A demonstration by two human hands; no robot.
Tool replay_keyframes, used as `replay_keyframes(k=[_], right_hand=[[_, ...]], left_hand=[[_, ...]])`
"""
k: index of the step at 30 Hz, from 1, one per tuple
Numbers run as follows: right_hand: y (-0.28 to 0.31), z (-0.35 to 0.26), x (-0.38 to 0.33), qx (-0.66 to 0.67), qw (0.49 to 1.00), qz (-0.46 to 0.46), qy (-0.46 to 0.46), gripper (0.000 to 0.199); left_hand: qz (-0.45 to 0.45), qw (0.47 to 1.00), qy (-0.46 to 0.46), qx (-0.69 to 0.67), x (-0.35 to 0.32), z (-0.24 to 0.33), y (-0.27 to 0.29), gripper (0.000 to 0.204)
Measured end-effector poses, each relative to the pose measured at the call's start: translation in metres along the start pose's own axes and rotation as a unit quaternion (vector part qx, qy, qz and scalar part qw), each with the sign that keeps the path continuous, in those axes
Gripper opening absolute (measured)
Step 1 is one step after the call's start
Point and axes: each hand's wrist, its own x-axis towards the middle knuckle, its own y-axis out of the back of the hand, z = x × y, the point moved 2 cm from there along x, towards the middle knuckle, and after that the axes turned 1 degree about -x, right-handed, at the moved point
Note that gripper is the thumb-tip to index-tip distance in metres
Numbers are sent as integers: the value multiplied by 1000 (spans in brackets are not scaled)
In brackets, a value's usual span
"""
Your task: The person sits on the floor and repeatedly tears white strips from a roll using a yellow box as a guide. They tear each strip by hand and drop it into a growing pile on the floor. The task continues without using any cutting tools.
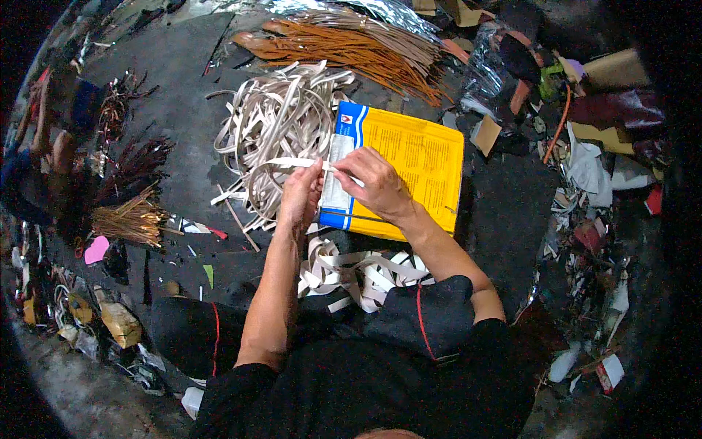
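The person sits on the floor, both hands raised over a yellow packet (417, 164). The left hand (301, 196) and right hand (373, 183) each pinch a pale strip (292, 162), stretched between them just above a tangled heap of pale strips (270, 124). Brown strips (351, 47) lie beyond.

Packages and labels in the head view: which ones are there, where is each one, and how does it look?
Yellow package: flat rectangle with a blue and white band on its left side, lying under the right hand, beside the pile of white strips.
Clear plastic bag: crumpled, beyond the package's far right corner.
No screens or signs.
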Motion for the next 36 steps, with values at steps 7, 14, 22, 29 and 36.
replay_keyframes(k=[7, 14, 22, 29, 36], right_hand=[[7, 4, -6, -30, 1000, -2, -8, 14], [-2, 2, 1, 2, 1000, 28, 1, 12], [5, -1, -1, -5, 1000, 5, 3, 11], [3, 0, -2, 4, 1000, 20, -1, 11], [-4, -4, -10, -99, 995, -15, 26, 20]], left_hand=[[17, 1000, 23, -2, -1, 1, -1, 18], [31, 989, 19, -141, -16, 9, -20, 28], [36, 985, -60, 156, -7, 4, -4, 28], [30, 996, -8, 79, -10, 10, -6, 20], [14, 1000, 6, 11, 8, -9, 8, 20]])
